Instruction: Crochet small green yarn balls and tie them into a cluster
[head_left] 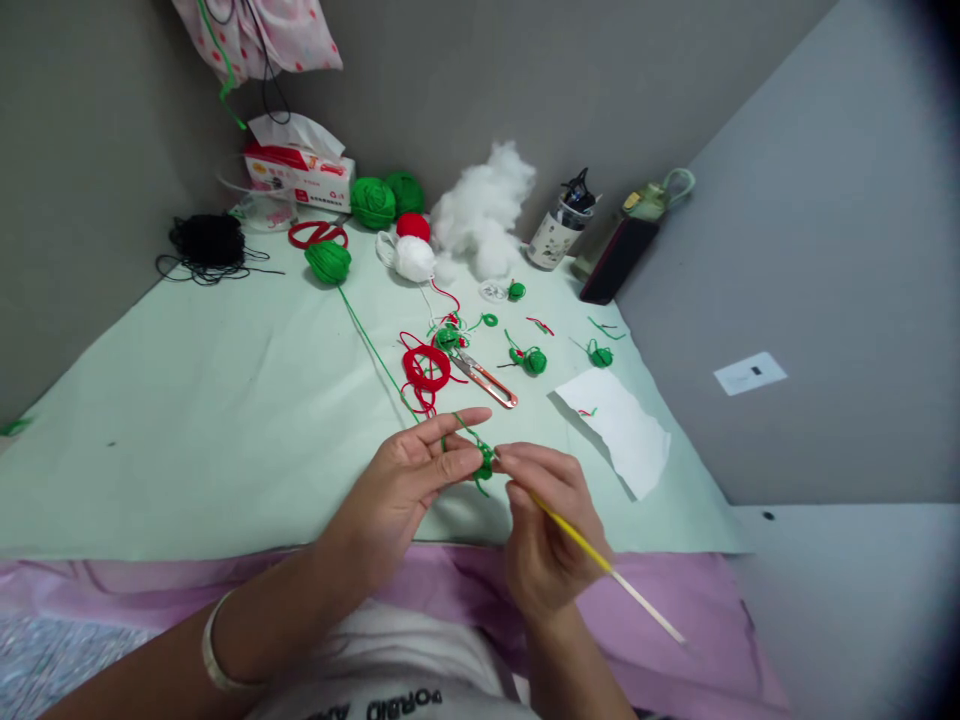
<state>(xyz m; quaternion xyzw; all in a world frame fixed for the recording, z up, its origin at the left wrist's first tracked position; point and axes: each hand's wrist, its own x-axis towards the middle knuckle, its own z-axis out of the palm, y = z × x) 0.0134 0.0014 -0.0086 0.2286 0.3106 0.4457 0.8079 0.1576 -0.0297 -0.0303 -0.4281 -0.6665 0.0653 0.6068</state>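
My left hand (pixel 420 465) pinches a small green crochet piece (pixel 485 462) between thumb and fingers, its index finger stretched out with green yarn over it. That strand runs back across the table to a green yarn ball (pixel 328 262). In my right hand (pixel 551 510) is a crochet hook (pixel 574 537) with a yellow grip and a pale shaft end pointing down to the right. The hook's tip meets the green piece; the exact stitch is too small to make out. Just beyond my hands lie a red yarn coil (pixel 426 370) and orange-handled thread snips (pixel 487 380).
Small green crocheted pieces (pixel 534 360) and yarn scraps lie to the right, near a torn white paper (pixel 619 430). Along the back stand a tissue box (pixel 300 180), white stuffing (pixel 484 215), a pen cup (pixel 555 235) and a dark phone (pixel 619 260). Black yarn (pixel 206 243) sits at left.
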